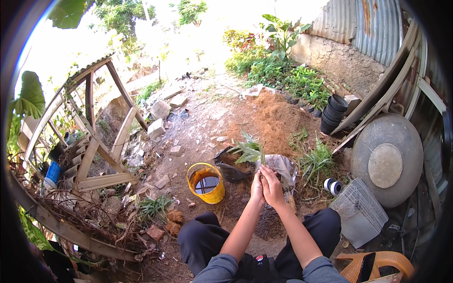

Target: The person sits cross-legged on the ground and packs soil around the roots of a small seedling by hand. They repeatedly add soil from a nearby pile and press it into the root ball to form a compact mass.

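I sit on the ground with both forearms reaching forward. My left hand [256, 187] and my right hand [272, 186] are pressed together around the base of a small green plant [250, 150], whose spiky leaves rise above my fingers. Behind the plant lies a dark bag of soil [230, 168] and a crumpled clear plastic bag [283, 167]. A yellow bucket [206, 183] holding dark water stands just left of my hands. What is at the plant's root is hidden by my palms.
A stack of black pots [333, 112] sits at the back right beside a heap of brown fibre [273, 118]. A round grey stone-like disc [387, 159] leans at right. A wooden frame [96, 141] and rubble fill the left. Black rolls [333, 186] lie nearby.
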Available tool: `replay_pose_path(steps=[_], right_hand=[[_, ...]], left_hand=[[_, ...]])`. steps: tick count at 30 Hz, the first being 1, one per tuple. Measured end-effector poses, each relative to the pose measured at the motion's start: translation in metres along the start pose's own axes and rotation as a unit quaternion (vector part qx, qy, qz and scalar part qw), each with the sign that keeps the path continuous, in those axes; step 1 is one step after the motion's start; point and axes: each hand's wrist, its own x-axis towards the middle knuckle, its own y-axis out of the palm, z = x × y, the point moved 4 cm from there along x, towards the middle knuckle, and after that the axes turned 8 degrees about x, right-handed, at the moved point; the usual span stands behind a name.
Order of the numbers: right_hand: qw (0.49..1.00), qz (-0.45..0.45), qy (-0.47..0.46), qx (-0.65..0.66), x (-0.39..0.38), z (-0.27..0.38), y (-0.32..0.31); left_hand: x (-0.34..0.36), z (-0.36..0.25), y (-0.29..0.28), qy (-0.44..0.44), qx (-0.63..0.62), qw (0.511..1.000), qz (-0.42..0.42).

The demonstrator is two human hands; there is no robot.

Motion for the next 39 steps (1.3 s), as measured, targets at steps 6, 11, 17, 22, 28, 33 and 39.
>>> replay_pose_path(steps=[6, 11, 17, 22, 28, 33, 39], right_hand=[[0.991, -0.104, 0.027, 0.077, 0.003, -0.012, -0.01], [0.903, -0.215, 0.209, 0.307, -0.006, -0.043, 0.0], [0.846, -0.225, 0.242, 0.419, -0.009, -0.049, -0.005], [0.939, -0.172, 0.138, 0.264, -0.007, -0.023, -0.001], [0.945, -0.201, 0.139, 0.217, -0.006, -0.017, -0.005], [0.961, -0.175, 0.115, 0.182, -0.001, -0.011, -0.006], [0.984, -0.138, 0.05, 0.102, 0.002, 0.002, -0.01]], left_hand=[[-0.007, -0.013, 0.0, -0.004, 0.002, 0.999, -0.046], [-0.011, -0.012, 0.013, -0.02, 0.025, 0.998, -0.058], [-0.016, -0.015, 0.023, -0.012, 0.057, 0.996, -0.068], [-0.014, -0.016, 0.018, 0.001, 0.038, 0.997, -0.069], [-0.012, -0.008, 0.011, 0.008, 0.114, 0.99, -0.086], [-0.018, -0.018, 0.02, 0.013, 0.005, 0.997, -0.074], [-0.014, -0.023, 0.013, -0.009, -0.015, 1.0, -0.018]])
